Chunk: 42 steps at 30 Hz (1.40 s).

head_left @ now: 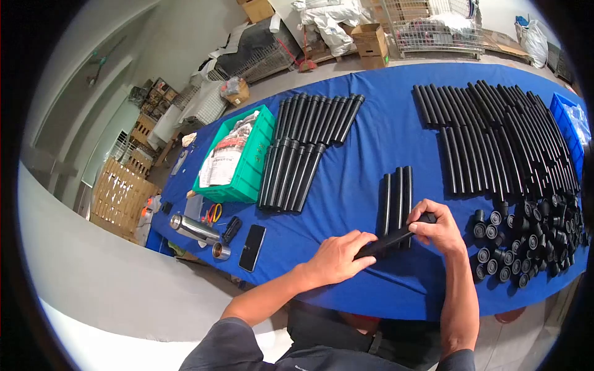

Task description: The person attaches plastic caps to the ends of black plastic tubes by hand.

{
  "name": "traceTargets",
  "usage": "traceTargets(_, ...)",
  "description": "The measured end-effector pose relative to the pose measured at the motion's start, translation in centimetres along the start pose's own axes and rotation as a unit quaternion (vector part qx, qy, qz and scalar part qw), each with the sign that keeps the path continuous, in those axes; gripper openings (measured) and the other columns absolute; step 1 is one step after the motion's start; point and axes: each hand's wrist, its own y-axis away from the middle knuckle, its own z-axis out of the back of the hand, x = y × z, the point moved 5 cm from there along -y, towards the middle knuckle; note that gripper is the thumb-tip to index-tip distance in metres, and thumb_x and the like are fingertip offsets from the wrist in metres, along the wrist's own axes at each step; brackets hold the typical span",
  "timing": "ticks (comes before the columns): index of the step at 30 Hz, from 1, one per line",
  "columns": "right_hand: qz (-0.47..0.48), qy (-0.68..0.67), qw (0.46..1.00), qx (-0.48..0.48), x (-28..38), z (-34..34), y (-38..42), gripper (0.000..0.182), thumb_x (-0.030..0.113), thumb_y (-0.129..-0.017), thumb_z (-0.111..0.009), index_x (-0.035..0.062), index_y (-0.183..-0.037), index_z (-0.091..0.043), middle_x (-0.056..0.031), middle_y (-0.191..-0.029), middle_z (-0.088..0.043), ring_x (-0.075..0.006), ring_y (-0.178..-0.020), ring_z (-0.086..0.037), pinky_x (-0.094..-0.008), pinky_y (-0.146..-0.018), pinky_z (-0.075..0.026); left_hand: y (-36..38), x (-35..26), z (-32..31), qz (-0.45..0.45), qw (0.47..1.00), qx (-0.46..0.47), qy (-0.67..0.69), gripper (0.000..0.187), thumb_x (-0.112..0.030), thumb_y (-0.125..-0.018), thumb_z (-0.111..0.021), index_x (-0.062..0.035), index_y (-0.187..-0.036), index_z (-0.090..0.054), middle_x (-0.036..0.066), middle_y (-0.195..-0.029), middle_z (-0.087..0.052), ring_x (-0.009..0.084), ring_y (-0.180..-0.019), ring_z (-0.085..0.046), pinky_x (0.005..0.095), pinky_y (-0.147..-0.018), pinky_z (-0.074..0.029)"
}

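Observation:
A black tube (391,240) slants between my two hands over the near part of the blue table. My left hand (339,257) is closed round its lower left end. At the upper right end, my right hand (437,227) grips the tube with thumb and fingers, and a dark end piece shows among the fingers. Just beyond my hands lie three loose black tubes (398,198), side by side and partly covered by the held one. Many black rubber end caps (516,244) are heaped to the right of my right hand.
Rows of black tubes (489,136) cover the right; capped tubes (291,176) lie left of centre. A green crate (263,133) holds printed paper. Nearer are a phone (252,248), a steel flask (195,228) and scissors (214,213). A blue bin (564,127) stands far right.

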Motion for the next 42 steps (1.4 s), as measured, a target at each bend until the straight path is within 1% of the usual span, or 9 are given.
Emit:
traceTargets(2,-0.005,-0.018,1.0,-0.01,0.1,0.2,0.3,0.02,0.007,-0.083,-0.082,0.0049,-0.093,-0.064,-0.0029,-0.079,-0.067,-0.0069,-0.055,-0.056,-0.0219,-0.044,-0.041,-0.2,0.5,-1.3,0.1,0.961,0.149,0.212,0.058,-0.024,-0.095,-0.076,-0.0042,-0.144,-0.054,0.006,-0.087,-0.063,0.0159,-0.072,-0.064,0.0339,-0.065,-0.054)
traceTargets(3,-0.015,-0.029,0.999,-0.019,0.4,0.2,0.4,0.021,0.007,-0.082,-0.082,0.0049,-0.093,-0.064,-0.0031,-0.079,-0.067,-0.0072,-0.054,-0.056,-0.0219,-0.044,-0.04,0.1,0.8,-2.4,0.218,0.85,0.224,0.424,0.061,-0.021,-0.099,-0.073,-0.0008,-0.15,-0.048,0.003,-0.092,-0.063,0.0108,-0.074,-0.06,0.0289,-0.067,-0.052)
traceTargets(6,-0.001,-0.059,0.998,-0.037,0.5,0.3,0.0,0.028,0.011,-0.082,-0.082,0.0047,-0.101,-0.062,-0.0045,-0.083,-0.068,-0.0085,-0.053,-0.057,-0.0224,-0.042,-0.043,0.2,1.7,-3.4,0.208,0.841,0.195,0.46,0.061,-0.019,-0.099,-0.073,0.0014,-0.151,-0.047,0.002,-0.098,-0.066,0.0109,-0.08,-0.062,0.0267,-0.072,-0.052)
traceTargets(7,-0.002,-0.056,0.997,-0.052,0.6,0.1,-0.1,0.03,0.011,-0.082,-0.082,0.0046,-0.104,-0.062,-0.0048,-0.084,-0.068,-0.0086,-0.053,-0.058,-0.0225,-0.042,-0.045,-0.3,1.3,-3.1,0.116,0.928,0.109,0.337,0.06,-0.018,-0.098,-0.074,0.0019,-0.149,-0.05,0.003,-0.101,-0.067,0.008,-0.086,-0.06,0.0241,-0.076,-0.051)
traceTargets(16,0.063,-0.113,0.99,-0.053,-0.1,0.3,-0.5,0.059,0.023,-0.093,-0.076,-0.0004,-0.141,-0.051,-0.0137,-0.106,-0.068,-0.015,-0.071,-0.068,-0.0257,-0.051,-0.057,-1.4,-0.1,-1.9,0.051,0.975,-0.075,0.202,0.051,-0.018,-0.087,-0.08,0.0026,-0.13,-0.064,0.009,-0.096,-0.068,0.0165,-0.079,-0.065,0.0313,-0.071,-0.054)
traceTargets(22,0.094,-0.129,0.982,-0.097,-0.9,1.9,-1.0,0.057,0.03,-0.102,-0.065,-0.0025,-0.146,-0.047,-0.018,-0.113,-0.066,-0.0184,-0.078,-0.071,-0.0275,-0.057,-0.061,-3.7,13.3,3.8,0.075,0.941,-0.273,-0.187,0.048,-0.021,-0.082,-0.076,0.0079,-0.119,-0.07,0.028,-0.134,-0.062,0.0424,-0.127,-0.06,0.0478,-0.108,-0.049)
traceTargets(25,0.085,-0.118,0.986,-0.082,-0.9,1.4,-0.9,0.054,0.031,-0.101,-0.067,-0.0025,-0.141,-0.052,-0.0157,-0.109,-0.067,-0.017,-0.077,-0.071,-0.0268,-0.057,-0.059,-5.0,20.0,4.3,0.162,0.928,-0.237,-0.237,0.05,-0.024,-0.079,-0.074,0.0095,-0.116,-0.072,0.035,-0.152,-0.046,0.0509,-0.146,-0.037,0.0492,-0.122,-0.033)
traceTargets(35,0.092,-0.125,0.983,-0.098,-0.7,2.3,-0.9,0.047,0.03,-0.101,-0.066,-0.002,-0.135,-0.058,-0.0126,-0.103,-0.07,-0.0148,-0.077,-0.071,-0.0252,-0.057,-0.058,-6.1,25.2,3.1,0.175,0.92,-0.216,-0.277,0.047,-0.023,-0.082,-0.07,0.0138,-0.111,-0.071,0.035,-0.151,-0.046,0.0488,-0.145,-0.04,0.0498,-0.123,-0.032)
traceTargets(42,0.091,-0.131,0.982,-0.1,-0.6,2.3,-0.8,0.041,0.025,-0.102,-0.065,-0.0026,-0.132,-0.059,-0.0119,-0.101,-0.071,-0.0137,-0.076,-0.071,-0.025,-0.057,-0.057,-6.1,25.3,3.6,0.226,0.933,-0.225,-0.165,0.058,-0.02,-0.086,-0.071,0.0037,-0.137,-0.059,0.03,-0.152,-0.048,0.044,-0.143,-0.044,0.0506,-0.121,-0.034)
